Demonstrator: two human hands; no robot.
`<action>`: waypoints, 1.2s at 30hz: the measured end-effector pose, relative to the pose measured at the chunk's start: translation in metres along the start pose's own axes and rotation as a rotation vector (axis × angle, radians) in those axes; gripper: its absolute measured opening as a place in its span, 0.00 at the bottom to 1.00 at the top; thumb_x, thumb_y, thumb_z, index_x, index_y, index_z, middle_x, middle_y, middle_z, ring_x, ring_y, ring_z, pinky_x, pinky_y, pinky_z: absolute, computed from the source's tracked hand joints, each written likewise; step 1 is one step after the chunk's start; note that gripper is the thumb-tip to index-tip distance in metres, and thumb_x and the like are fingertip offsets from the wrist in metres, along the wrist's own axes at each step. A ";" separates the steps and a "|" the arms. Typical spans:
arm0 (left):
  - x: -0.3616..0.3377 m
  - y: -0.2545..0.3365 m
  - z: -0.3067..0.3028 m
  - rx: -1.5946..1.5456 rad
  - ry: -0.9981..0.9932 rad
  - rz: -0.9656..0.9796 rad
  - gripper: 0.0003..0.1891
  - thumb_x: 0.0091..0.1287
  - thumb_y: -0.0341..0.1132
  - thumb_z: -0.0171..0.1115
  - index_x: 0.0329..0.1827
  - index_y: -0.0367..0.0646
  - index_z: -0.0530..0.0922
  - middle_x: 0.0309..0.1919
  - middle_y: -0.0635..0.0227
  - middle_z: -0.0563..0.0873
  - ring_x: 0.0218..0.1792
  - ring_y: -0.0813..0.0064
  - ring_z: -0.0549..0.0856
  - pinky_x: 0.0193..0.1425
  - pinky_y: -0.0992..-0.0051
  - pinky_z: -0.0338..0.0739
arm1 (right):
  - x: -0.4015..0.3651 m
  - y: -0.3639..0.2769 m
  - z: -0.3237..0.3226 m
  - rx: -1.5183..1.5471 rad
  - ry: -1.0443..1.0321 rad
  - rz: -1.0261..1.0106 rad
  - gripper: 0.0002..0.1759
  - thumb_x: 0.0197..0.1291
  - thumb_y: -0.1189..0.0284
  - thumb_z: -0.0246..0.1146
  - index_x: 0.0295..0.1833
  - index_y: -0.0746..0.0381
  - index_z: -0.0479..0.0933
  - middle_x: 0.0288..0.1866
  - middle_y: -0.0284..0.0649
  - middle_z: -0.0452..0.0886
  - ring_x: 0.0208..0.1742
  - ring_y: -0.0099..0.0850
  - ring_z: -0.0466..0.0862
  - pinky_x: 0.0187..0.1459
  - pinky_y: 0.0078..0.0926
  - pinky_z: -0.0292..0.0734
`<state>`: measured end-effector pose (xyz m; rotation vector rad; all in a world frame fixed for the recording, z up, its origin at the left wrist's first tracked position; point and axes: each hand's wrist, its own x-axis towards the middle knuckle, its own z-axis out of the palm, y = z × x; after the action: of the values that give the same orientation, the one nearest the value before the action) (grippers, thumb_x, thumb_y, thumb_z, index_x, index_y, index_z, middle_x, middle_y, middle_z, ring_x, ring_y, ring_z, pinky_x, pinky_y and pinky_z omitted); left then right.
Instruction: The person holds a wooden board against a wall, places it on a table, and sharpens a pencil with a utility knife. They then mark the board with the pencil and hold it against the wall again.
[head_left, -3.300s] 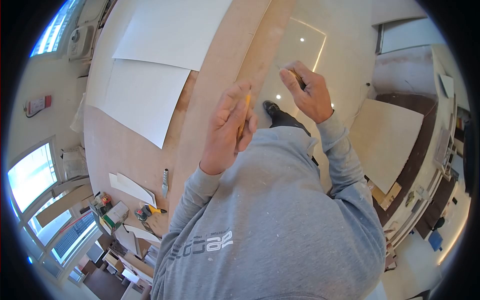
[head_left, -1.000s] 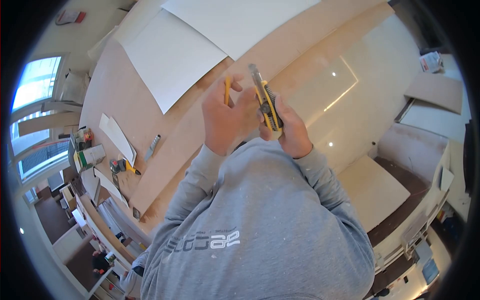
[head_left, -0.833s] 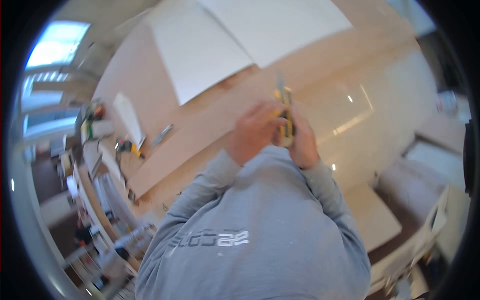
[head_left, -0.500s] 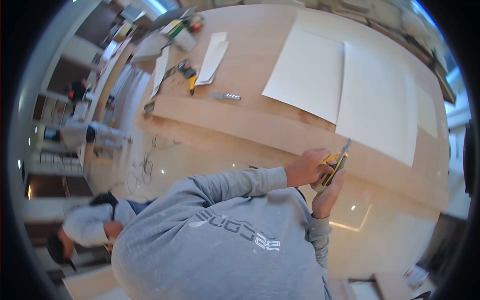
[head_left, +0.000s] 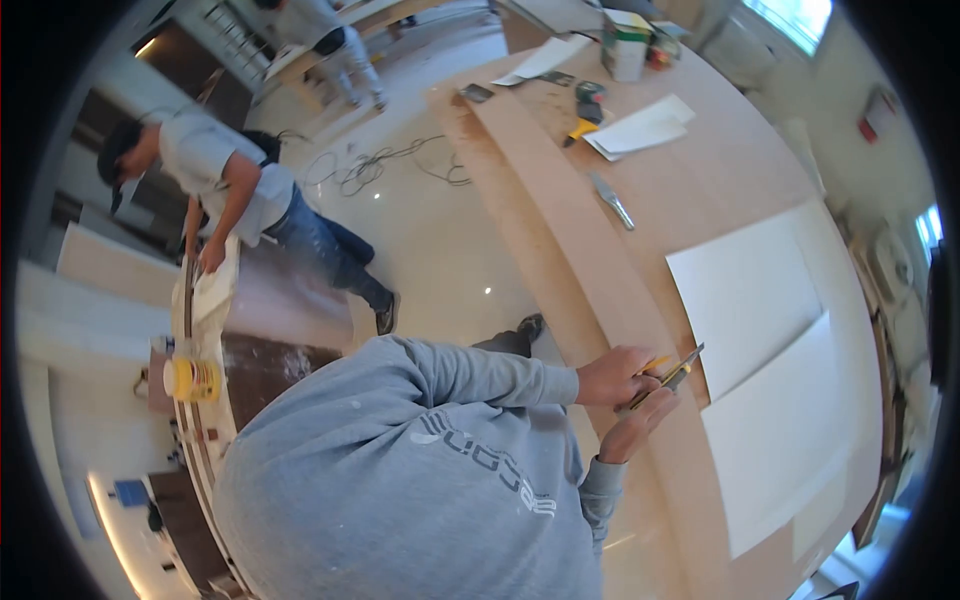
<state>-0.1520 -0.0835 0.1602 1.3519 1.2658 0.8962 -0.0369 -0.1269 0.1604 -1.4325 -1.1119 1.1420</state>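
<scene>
My left hand (head_left: 612, 377) is closed, with a small yellow piece (head_left: 657, 363) sticking out between its fingertips; its kind is too small to make out. Close against it, my right hand (head_left: 636, 424) wraps round a yellow and black utility knife (head_left: 676, 378). The knife's blade points up and right, over the table's near edge. Below the blade runs a long wooden board (head_left: 590, 270) along the table. White sheets (head_left: 750, 290) lie on the tabletop just beyond the knife.
On the table (head_left: 660, 210) are a putty knife (head_left: 611, 201), a cordless drill (head_left: 588, 110), white offcuts (head_left: 642, 128) and a carton (head_left: 625, 45). A co-worker (head_left: 230, 180) leans over another bench to the left, with a yellow tub (head_left: 192, 380) on it. Cables (head_left: 375, 168) lie on the floor.
My view has swung round, so the table stands steeper in it and the co-worker's bench shows at left. Both hands stay together at the knife, which now appears more edge-on.
</scene>
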 end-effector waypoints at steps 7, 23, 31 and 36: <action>-0.014 -0.040 -0.045 -0.275 0.163 -0.204 0.13 0.81 0.42 0.64 0.44 0.40 0.80 0.24 0.72 0.79 0.22 0.79 0.78 0.26 0.69 0.71 | 0.011 0.030 0.048 -0.370 -0.168 -0.265 0.40 0.87 0.43 0.41 0.76 0.71 0.65 0.64 0.58 0.75 0.62 0.53 0.79 0.65 0.49 0.73; -0.048 -0.136 -0.191 -1.343 -0.148 -0.558 0.18 0.83 0.51 0.56 0.40 0.49 0.82 0.19 0.82 0.70 0.13 0.90 0.62 0.17 0.80 0.56 | 0.028 0.004 0.183 -0.437 -0.848 -0.336 0.31 0.87 0.53 0.52 0.76 0.70 0.67 0.51 0.43 0.76 0.42 0.30 0.77 0.42 0.30 0.75; -0.094 -0.139 -0.232 -0.684 0.773 -0.120 0.20 0.84 0.58 0.57 0.49 0.51 0.82 0.22 0.76 0.75 0.15 0.84 0.66 0.17 0.76 0.57 | 0.014 -0.005 0.283 -0.398 -1.054 -0.314 0.31 0.89 0.56 0.48 0.82 0.69 0.61 0.52 0.42 0.72 0.37 0.26 0.72 0.37 0.26 0.70; -0.143 -0.129 -0.271 -1.011 0.592 -0.285 0.22 0.83 0.58 0.60 0.44 0.47 0.81 0.28 0.70 0.81 0.15 0.85 0.66 0.17 0.77 0.56 | -0.004 -0.006 0.316 -0.405 -1.143 -0.698 0.32 0.87 0.65 0.52 0.86 0.70 0.59 0.58 0.43 0.76 0.41 0.25 0.77 0.40 0.24 0.75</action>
<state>-0.4637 -0.1839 0.1039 0.1012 1.1049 1.4988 -0.3493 -0.0874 0.1339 -0.4141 -2.4928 1.2174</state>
